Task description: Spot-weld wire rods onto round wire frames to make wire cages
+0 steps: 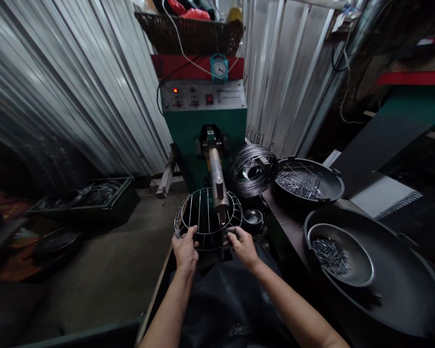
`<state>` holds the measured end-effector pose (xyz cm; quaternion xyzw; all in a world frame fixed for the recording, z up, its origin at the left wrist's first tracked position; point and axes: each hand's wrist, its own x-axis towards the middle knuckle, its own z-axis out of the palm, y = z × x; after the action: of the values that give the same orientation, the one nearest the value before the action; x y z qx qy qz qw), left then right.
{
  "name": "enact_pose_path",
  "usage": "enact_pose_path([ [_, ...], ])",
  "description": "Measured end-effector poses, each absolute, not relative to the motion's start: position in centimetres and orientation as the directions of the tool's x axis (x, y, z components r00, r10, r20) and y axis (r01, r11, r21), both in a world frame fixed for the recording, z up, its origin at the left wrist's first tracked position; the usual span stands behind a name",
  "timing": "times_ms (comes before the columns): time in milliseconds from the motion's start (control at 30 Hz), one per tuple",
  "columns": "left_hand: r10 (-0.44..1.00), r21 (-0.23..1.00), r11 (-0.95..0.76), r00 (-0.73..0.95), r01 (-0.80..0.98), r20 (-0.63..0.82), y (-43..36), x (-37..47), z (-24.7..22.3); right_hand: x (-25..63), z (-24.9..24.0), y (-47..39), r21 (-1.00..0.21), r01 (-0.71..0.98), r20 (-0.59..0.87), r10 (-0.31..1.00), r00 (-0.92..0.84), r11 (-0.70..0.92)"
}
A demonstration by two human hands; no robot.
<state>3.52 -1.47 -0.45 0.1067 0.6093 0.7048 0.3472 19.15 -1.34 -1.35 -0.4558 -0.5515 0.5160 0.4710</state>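
A round wire basket (199, 212) with parallel bars across it lies under the metal arm (217, 181) of a green machine (181, 125). My left hand (186, 249) grips its near left rim, thumb on top. At the near right rim, my right hand (241, 244) has its thumb and fingers pinched together close to the electrode tip; what they hold is too small to tell. Coils of wire rings (253, 169) hang to the right of the arm.
On the right, a dark pan (308, 166) bears wire pieces, and a larger pan (395, 285) holds a metal bowl (362, 263) of short wire pieces. A green bin (121, 195) of rings stands left. A small metal dish (253, 217) sits beside the basket.
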Motion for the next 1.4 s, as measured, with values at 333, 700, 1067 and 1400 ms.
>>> enact_pose_path([
  [333, 0.601, 0.946, 0.008, -0.754, -0.324, -0.264, -1.3, 3.8, -0.2, 19.1, -1.1, -0.9, -0.997, 0.023, 0.07, 0.986, -0.148, 0.075],
  [700, 0.563, 0.948, 0.04, -0.777, -0.317, -0.284, -0.3, 3.7, -1.5, 18.7, -1.4, 0.0, -0.997, 0.007, 0.074, 0.985, -0.158, 0.076],
  [1067, 0.535, 0.891, -0.045, -0.764, -0.452, -0.361, -0.4, 4.4, -0.1, 18.8, -1.6, 0.7, -0.992, 0.038, 0.113, 0.977, -0.179, 0.121],
  [1400, 0.589, 0.806, 0.173, -0.597, -0.566, -0.545, -2.3, 2.9, -0.4, 24.8, -1.6, -2.6, -0.999, 0.048, 0.014, 1.0, 0.003, 0.014],
])
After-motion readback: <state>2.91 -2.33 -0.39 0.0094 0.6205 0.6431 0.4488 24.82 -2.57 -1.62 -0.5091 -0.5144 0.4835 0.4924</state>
